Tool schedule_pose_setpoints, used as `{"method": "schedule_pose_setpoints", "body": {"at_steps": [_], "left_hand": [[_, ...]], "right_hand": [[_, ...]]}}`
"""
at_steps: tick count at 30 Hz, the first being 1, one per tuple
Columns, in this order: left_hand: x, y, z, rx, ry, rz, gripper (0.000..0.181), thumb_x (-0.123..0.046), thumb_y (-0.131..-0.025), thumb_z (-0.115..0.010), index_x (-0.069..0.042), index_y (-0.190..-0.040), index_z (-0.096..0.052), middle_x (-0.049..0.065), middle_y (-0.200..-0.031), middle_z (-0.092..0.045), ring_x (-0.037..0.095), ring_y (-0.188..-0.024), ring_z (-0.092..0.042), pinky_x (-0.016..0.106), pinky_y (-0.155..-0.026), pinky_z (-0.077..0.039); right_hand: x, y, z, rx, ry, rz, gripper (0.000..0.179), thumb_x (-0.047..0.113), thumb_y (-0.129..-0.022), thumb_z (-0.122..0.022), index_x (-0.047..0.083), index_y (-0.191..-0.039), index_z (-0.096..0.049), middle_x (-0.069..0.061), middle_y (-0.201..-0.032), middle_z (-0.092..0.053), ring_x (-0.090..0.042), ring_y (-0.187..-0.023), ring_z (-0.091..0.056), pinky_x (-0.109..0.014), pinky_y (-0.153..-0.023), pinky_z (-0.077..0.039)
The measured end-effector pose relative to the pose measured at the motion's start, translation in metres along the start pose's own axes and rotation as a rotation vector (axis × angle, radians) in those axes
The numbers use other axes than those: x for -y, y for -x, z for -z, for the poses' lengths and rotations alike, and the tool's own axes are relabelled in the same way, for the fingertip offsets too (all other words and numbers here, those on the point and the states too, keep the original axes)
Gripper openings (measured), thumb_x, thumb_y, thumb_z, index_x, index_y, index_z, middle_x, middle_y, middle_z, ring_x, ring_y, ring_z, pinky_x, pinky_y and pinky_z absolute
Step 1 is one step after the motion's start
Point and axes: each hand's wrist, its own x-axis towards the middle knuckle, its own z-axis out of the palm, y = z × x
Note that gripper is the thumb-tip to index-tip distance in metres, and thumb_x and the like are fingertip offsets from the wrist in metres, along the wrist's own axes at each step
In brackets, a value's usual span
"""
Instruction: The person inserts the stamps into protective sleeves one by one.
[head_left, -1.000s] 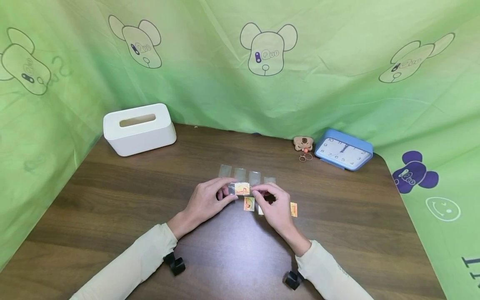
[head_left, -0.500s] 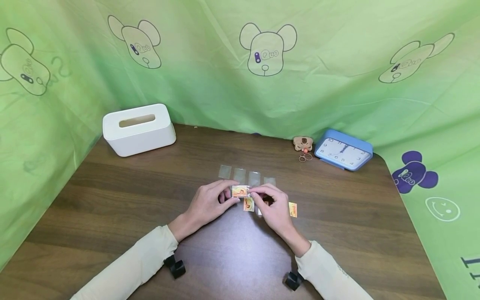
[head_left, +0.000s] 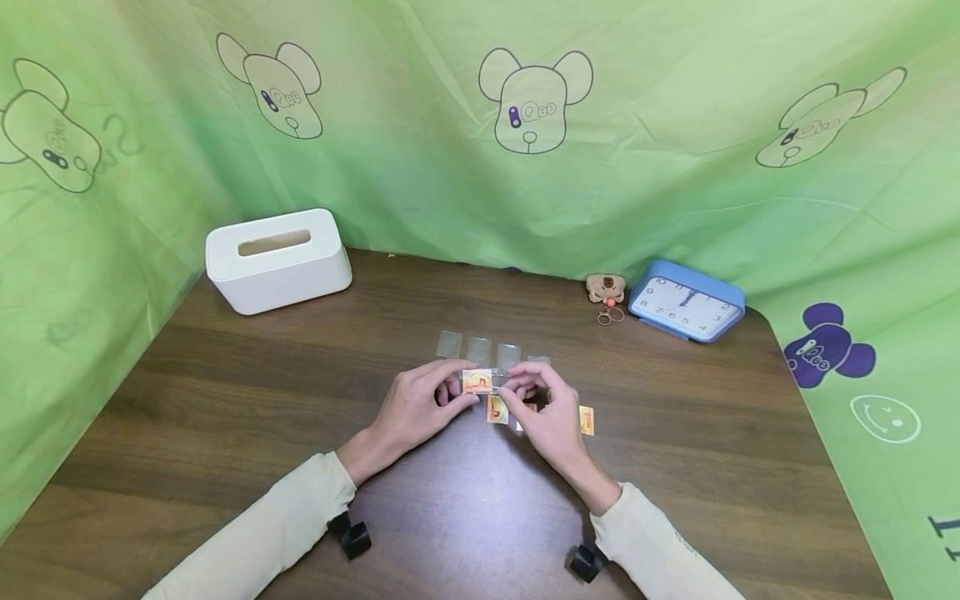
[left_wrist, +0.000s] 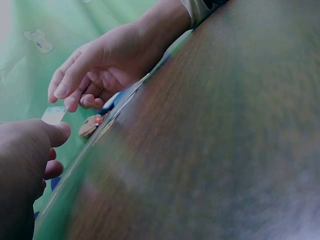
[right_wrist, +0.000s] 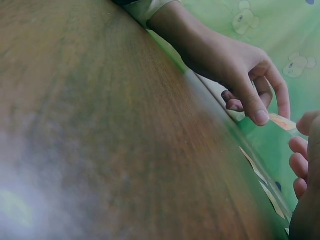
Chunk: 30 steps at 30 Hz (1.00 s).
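Observation:
Above the table's middle, my left hand [head_left: 420, 402] pinches the left end of a small clear plastic sleeve with an orange and yellow picture card [head_left: 477, 382] in it. The card sits toward the sleeve's left end. My right hand [head_left: 546, 408] pinches the clear right end between thumb and forefinger. In the right wrist view the card [right_wrist: 282, 121] spans the gap between both hands. Below it on the table lie more picture cards: one [head_left: 497, 409] in plain sight, one partly hidden behind the right hand, and another card [head_left: 587, 420] right of that hand.
Several clear sleeves [head_left: 479, 350] lie in a row just beyond my hands. A white tissue box [head_left: 292, 279] stands at the back left. At the back right are a blue clock [head_left: 686, 304] and a brown bear-shaped item [head_left: 606, 287] with rings. Green cloth [head_left: 420, 167] hangs behind the table.
The card has shifted left within the sleeve, leaving clear plastic at its right end. My right fingers have changed position slightly at that end; the left hand has barely moved.

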Motion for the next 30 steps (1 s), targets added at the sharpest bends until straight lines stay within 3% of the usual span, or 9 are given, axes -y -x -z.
{"method": "schedule_pose_setpoints", "body": {"at_steps": [10, 14, 20, 24, 30], "left_hand": [[-0.003, 0.000, -0.002, -0.008, 0.056, -0.002, 0.045, -0.010, -0.086, -0.097, -0.004, -0.126, -0.078, -0.001, -0.084, -0.068, 0.007, -0.068, -0.063, 0.021, -0.063, -0.055], [-0.007, 0.002, -0.004, 0.009, 0.073, -0.022, 0.045, -0.009, -0.087, -0.096, -0.004, -0.128, -0.077, 0.000, -0.085, -0.069, 0.006, -0.070, -0.064, 0.021, -0.064, -0.056], [-0.012, 0.002, -0.005, 0.036, 0.094, -0.006, 0.043, -0.011, -0.087, -0.097, -0.005, -0.126, -0.078, 0.000, -0.085, -0.070, 0.007, -0.069, -0.064, 0.021, -0.064, -0.056], [-0.013, 0.003, -0.005, 0.027, 0.094, 0.002, 0.033, -0.013, -0.089, -0.096, -0.008, -0.117, -0.081, -0.003, -0.082, -0.067, 0.006, -0.068, -0.061, 0.020, -0.062, -0.053], [-0.012, 0.002, -0.006, -0.039, 0.065, -0.021, 0.011, -0.009, -0.094, -0.089, -0.010, -0.103, -0.083, -0.003, -0.087, -0.068, 0.007, -0.071, -0.060, 0.020, -0.063, -0.051]], "right_hand": [[0.001, 0.000, -0.001, 0.012, -0.023, -0.043, 0.036, -0.009, -0.087, -0.088, -0.001, -0.120, -0.075, -0.018, -0.094, -0.079, -0.008, -0.081, -0.068, -0.017, -0.074, -0.057], [0.001, 0.000, -0.001, 0.001, -0.019, -0.047, 0.031, -0.008, -0.090, -0.086, -0.001, -0.119, -0.076, -0.023, -0.095, -0.079, -0.007, -0.080, -0.070, -0.016, -0.073, -0.057], [-0.001, 0.000, -0.002, -0.037, 0.005, -0.036, 0.018, -0.006, -0.094, -0.083, 0.001, -0.111, -0.081, -0.015, -0.091, -0.080, -0.007, -0.079, -0.068, -0.016, -0.071, -0.055], [-0.002, 0.001, -0.002, -0.052, 0.023, -0.009, 0.014, -0.006, -0.095, -0.083, 0.004, -0.105, -0.084, -0.009, -0.087, -0.078, -0.007, -0.077, -0.066, -0.016, -0.069, -0.053], [-0.001, 0.001, -0.002, -0.049, 0.045, 0.017, 0.016, -0.005, -0.095, -0.083, 0.009, -0.101, -0.086, -0.003, -0.083, -0.074, -0.007, -0.072, -0.062, -0.016, -0.062, -0.049]]}}
